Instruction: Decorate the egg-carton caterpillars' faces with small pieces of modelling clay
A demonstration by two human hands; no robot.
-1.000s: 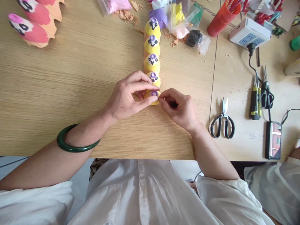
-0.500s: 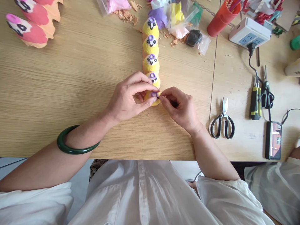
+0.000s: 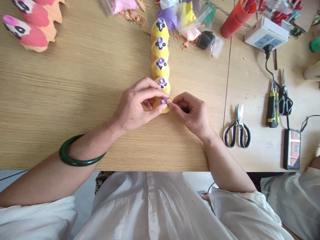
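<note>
From my end the yellow row (image 3: 160, 50) lies lengthwise on the table (image 3: 82, 73), its nearest bump (image 3: 164, 110) between my hands; my left hand (image 3: 135, 103) spans that bump, thumb and forefinger parted about its purple ring (image 3: 164, 101), though whether this grip clamps or merely steadies I cannot tell; my right hand (image 3: 192, 112) has a closed grip, fingertips pinched together at the bump's right edge, anything between them too small to make out; I judge the step to be fine detailing, as the other bumps bear dark marks (image 3: 157, 64); the next move calls for a steady left and a light, exact right pinch.
</note>
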